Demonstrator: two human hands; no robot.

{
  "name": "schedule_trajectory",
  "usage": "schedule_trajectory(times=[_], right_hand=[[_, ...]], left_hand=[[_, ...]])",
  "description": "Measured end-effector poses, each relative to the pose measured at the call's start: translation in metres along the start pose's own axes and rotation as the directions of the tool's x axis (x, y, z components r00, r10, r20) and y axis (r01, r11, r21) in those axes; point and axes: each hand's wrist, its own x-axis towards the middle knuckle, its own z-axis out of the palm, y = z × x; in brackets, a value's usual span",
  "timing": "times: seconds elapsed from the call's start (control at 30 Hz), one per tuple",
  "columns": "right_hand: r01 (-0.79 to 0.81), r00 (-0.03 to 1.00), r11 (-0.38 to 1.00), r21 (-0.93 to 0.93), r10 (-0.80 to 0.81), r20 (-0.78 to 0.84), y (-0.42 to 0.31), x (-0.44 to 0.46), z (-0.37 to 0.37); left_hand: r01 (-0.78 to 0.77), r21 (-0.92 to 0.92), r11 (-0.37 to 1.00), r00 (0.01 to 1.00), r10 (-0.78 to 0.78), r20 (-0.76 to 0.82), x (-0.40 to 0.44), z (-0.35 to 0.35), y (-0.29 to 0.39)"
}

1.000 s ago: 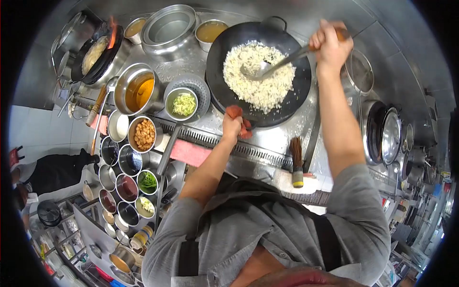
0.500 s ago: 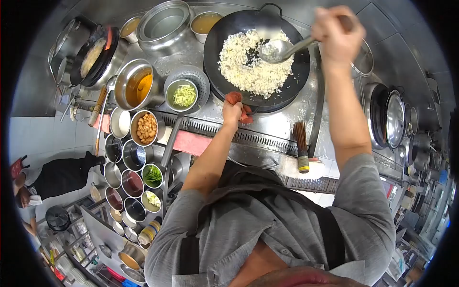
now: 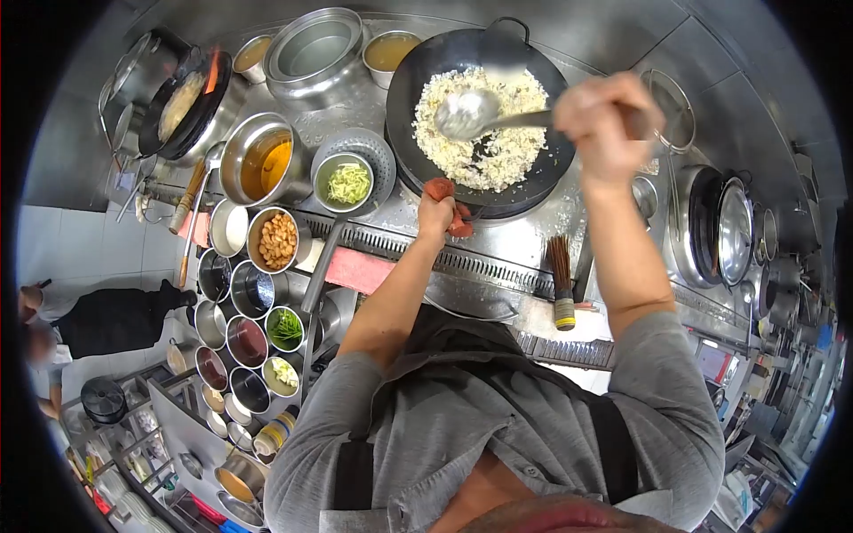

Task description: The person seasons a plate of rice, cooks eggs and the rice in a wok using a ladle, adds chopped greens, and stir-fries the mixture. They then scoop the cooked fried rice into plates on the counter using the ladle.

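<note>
A black wok (image 3: 409,107) holds loose, pale fried rice (image 3: 515,160) with small light bits in it. Gripping the handle of a metal ladle (image 3: 468,115), my right hand (image 3: 609,129) is closed above the wok's right rim. The ladle's bowl is slightly blurred and hangs over the left-middle part of the rice. My left hand (image 3: 435,218) is closed around a folded red cloth (image 3: 460,220) at the wok's near edge. The cloth covers the part of the wok it grips, so the near handle is hidden.
A steel pot of orange liquid (image 3: 233,164), a bowl of shredded green vegetable (image 3: 346,182) and several ingredient tins (image 3: 271,240) stand left. A bamboo brush (image 3: 562,284) lies at the front ledge. Another wok (image 3: 147,124) is far left. Someone in a black apron (image 3: 111,320) is beyond.
The ladle has moved left across the rice, and my right hand has shifted left and down with it. The bare patch in the rice has changed shape. My left hand keeps its grip.
</note>
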Motion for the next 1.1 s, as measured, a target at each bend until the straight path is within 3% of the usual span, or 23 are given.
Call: schedule_trajectory(times=[0.07,0.1,0.17,0.27,0.33,0.37,0.4,0.47,0.53,0.63,0.67,0.73,0.8,0.83,0.9,1.0,1.1], right_hand=[[0.006,0.997,0.963,-0.27,0.014,0.073,0.051,-0.018,-0.012],[0.025,0.997,0.963,-0.267,-0.003,0.082,0.054,-0.004,-0.012],[0.065,0.998,0.878,-0.474,-0.045,0.053,0.048,0.013,-0.009],[-0.046,0.987,0.956,-0.29,-0.001,-0.16,0.005,0.046,-0.008],[0.088,0.992,0.996,-0.034,-0.09,-0.085,0.0,0.058,-0.023],[0.089,0.988,0.996,0.004,-0.088,-0.125,0.009,0.059,-0.026],[0.028,0.963,0.993,-0.115,-0.057,-0.262,0.024,0.053,-0.02],[-0.127,0.967,0.991,0.029,0.13,-0.22,0.06,0.043,-0.022],[-0.163,0.967,0.987,-0.008,0.158,-0.198,0.056,0.048,-0.017],[-0.162,0.963,0.941,-0.296,0.086,-0.254,0.008,0.068,-0.01],[-0.097,0.971,0.95,-0.296,0.025,-0.237,-0.001,0.071,-0.026],[-0.059,0.997,0.998,-0.032,0.057,-0.06,-0.026,0.066,-0.049],[-0.061,0.968,0.935,-0.348,-0.03,-0.248,0.016,0.039,-0.044],[-0.027,0.975,0.978,-0.205,-0.02,-0.222,0.043,0.025,-0.04],[-0.049,0.984,0.985,-0.164,0.019,-0.179,0.069,0.025,-0.033],[-0.021,0.984,1.0,0.014,0.023,-0.176,0.032,0.037,-0.002],[0.098,0.995,0.993,0.058,-0.1,0.03,0.008,0.029,-0.006]], left_hand=[[0.063,0.006,0.998,0.998,-0.063,0.006,-0.006,0.002,0.005],[0.045,0.0,0.999,0.999,-0.045,0.01,-0.003,0.004,0.011],[0.097,0.075,0.992,0.995,-0.096,-0.013,-0.007,-0.001,0.01],[0.019,-0.023,1.0,0.998,-0.021,-0.053,-0.009,0.004,0.009],[0.049,-0.009,0.999,0.998,-0.049,-0.029,-0.006,0.0,0.01],[0.065,-0.004,0.998,0.998,-0.065,-0.013,-0.005,0.0,0.011],[0.085,0.001,0.996,0.996,-0.085,0.004,-0.006,0.001,0.01],[0.044,0.0,0.999,0.999,-0.044,-0.012,-0.007,0.003,0.004],[0.003,0.004,1.0,0.999,-0.003,-0.033,-0.005,0.003,0.002],[0.058,-0.009,0.998,0.998,-0.058,-0.026,-0.001,0.001,0.003],[0.056,-0.005,0.998,0.998,-0.057,-0.02,-0.002,0.001,0.005],[0.065,-0.01,0.998,0.998,-0.065,-0.025,-0.005,-0.001,0.005],[0.077,0.002,0.997,0.997,-0.077,0.008,-0.004,0.0,0.005],[0.081,0.004,0.997,0.997,-0.081,0.008,-0.005,0.002,0.007],[0.103,0.017,0.995,0.995,-0.103,0.016,-0.005,0.004,0.011],[0.049,0.023,0.999,0.999,-0.049,0.005,-0.006,0.003,0.007],[0.089,0.041,0.995,0.996,-0.089,-0.017,-0.01,0.002,0.01]])
